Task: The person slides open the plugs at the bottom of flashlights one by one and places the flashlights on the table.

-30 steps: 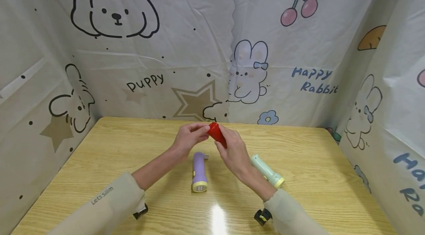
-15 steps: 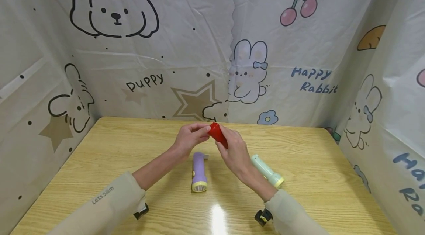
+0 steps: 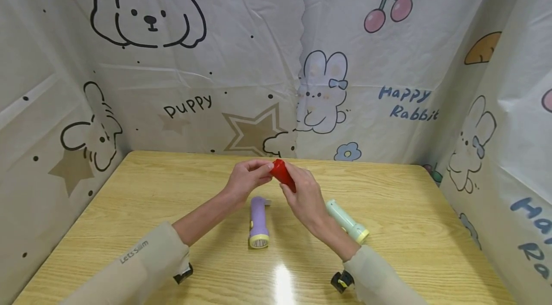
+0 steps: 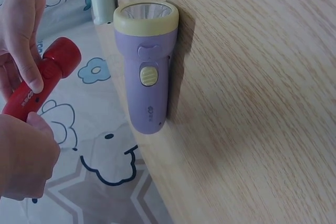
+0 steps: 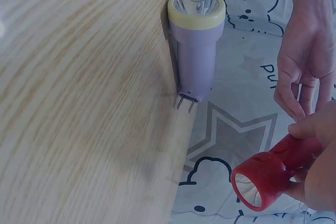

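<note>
A small red flashlight (image 3: 282,175) is held up over the far part of the table. My right hand (image 3: 304,199) grips it around the body, and its lens end shows in the right wrist view (image 5: 258,181). My left hand (image 3: 245,181) pinches the tail end between thumb and fingers, with the thumb lying along the body in the left wrist view. Below the hands lies a purple flashlight (image 3: 258,221) with a yellow lens rim and a yellow switch; two metal prongs stick out at its tail in the right wrist view. Neither hand touches it.
Partly behind my right forearm, a mint-green flashlight (image 3: 347,221) with a yellow rim lies on the wooden table (image 3: 172,185). A printed cloth (image 3: 241,65) hangs behind and along both sides of the table. Black camera mounts sit at both wrists.
</note>
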`<action>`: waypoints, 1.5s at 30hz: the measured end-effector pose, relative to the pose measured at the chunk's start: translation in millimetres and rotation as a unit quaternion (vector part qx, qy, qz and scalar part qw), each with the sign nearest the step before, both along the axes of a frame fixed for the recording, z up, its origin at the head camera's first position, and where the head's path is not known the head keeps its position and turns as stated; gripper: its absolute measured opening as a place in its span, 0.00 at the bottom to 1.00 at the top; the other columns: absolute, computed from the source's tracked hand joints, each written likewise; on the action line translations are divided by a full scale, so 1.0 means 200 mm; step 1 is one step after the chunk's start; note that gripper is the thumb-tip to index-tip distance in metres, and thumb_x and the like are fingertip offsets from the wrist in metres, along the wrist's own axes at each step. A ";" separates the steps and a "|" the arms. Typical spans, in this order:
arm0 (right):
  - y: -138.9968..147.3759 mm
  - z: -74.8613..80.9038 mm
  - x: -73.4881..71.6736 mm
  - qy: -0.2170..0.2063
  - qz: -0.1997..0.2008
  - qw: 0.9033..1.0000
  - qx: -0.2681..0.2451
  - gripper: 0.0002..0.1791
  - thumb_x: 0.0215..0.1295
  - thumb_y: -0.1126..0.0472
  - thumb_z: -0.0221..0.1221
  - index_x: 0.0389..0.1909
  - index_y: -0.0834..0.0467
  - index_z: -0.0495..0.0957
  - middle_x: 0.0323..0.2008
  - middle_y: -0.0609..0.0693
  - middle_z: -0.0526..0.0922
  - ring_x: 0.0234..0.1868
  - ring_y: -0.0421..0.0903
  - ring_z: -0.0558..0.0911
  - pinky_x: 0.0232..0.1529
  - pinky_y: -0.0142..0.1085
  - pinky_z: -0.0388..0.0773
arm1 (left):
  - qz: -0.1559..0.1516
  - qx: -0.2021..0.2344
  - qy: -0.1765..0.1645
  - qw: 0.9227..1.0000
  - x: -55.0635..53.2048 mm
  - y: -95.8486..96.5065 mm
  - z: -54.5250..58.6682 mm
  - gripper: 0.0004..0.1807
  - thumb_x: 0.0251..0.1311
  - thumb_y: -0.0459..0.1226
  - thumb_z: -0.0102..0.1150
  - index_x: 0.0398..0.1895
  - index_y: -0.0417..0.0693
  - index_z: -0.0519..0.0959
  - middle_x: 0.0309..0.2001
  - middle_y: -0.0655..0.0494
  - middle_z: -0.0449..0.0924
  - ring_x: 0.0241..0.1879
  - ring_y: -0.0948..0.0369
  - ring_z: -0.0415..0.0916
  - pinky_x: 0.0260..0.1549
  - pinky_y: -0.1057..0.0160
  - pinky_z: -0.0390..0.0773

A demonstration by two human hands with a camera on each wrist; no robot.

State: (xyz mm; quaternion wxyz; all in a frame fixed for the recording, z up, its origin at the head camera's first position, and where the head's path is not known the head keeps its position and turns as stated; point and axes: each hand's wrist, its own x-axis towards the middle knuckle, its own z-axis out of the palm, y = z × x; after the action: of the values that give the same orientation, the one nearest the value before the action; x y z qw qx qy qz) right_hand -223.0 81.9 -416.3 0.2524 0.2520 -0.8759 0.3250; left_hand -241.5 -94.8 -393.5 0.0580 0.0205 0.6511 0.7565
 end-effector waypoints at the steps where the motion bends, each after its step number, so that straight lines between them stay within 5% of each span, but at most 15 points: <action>1: 0.00 0.00 0.00 0.000 0.000 1.000 0.001 0.30 0.59 0.72 0.68 0.64 0.61 0.74 0.56 0.55 0.82 0.51 0.52 0.79 0.50 0.45 0.82 | 0.001 0.000 -0.001 1.000 0.00 0.00 0.00 0.15 0.69 0.31 0.60 0.52 0.28 0.78 0.50 0.40 0.80 0.44 0.57 0.82 0.50 0.60 0.81; 45: -0.01 0.02 -0.01 0.039 -0.002 0.999 0.026 0.29 0.56 0.72 0.70 0.61 0.62 0.77 0.53 0.55 0.83 0.50 0.52 0.80 0.49 0.45 0.82 | 0.018 -0.004 -0.032 0.999 -0.02 0.01 0.02 0.12 0.68 0.34 0.62 0.47 0.31 0.80 0.48 0.43 0.81 0.39 0.59 0.82 0.48 0.60 0.82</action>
State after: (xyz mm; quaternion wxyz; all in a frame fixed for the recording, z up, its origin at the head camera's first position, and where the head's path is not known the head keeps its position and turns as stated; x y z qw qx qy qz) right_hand -224.5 80.7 -411.9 0.2805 0.2690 -0.8740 0.2917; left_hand -245.6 -93.0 -389.8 0.0654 -0.0153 0.6526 0.7547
